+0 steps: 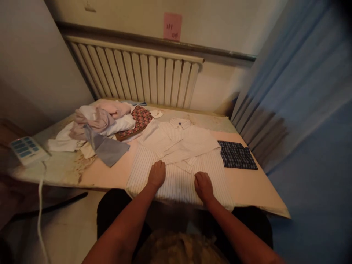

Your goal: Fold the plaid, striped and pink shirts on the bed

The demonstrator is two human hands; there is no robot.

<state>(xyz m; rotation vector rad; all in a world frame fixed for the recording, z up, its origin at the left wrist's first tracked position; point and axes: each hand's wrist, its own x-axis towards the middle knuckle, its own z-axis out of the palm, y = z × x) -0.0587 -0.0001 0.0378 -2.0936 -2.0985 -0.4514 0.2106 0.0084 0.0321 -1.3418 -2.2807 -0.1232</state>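
My left hand point(156, 174) and right hand point(204, 186) both lie knuckles-up on the lower part of a striped shirt point(178, 146), a little apart from each other. The fingers of each grip are curled down into the cloth. I cannot tell whether they pinch a fold or only press on it.

The shirt lies face up in the middle of the worktop point(247, 187), with its hem at the near edge by my lap and its collar point(180, 123) pointing to the far side. It is white or cream with thin dark lines running lengthwise, in a light woven fabric. Both sleeves are folded across the chest, overlapping in soft creases, and there is a small dark mark inside the collar.

Just right of the shirt sits a folded checked cloth point(237, 154), dark blue and white, flat and square. To the left is a loose pile of clothes point(96, 124) in white, pale pink and mauve. A grey piece point(107, 148) trails out of it toward me, and a red flowered cloth point(139, 119) lies at its far side.

The worktop is pale and smooth, with worn, blotchy patches on the left. At its left end rests a white power strip point(26, 149) with blue switches, and its cable point(41, 205) hangs down. Behind stands a ribbed cream radiator point(134, 73), and above it is a pink note point(172, 26) whose writing I cannot read. A blue curtain point(302, 110) hangs in folds on the right.
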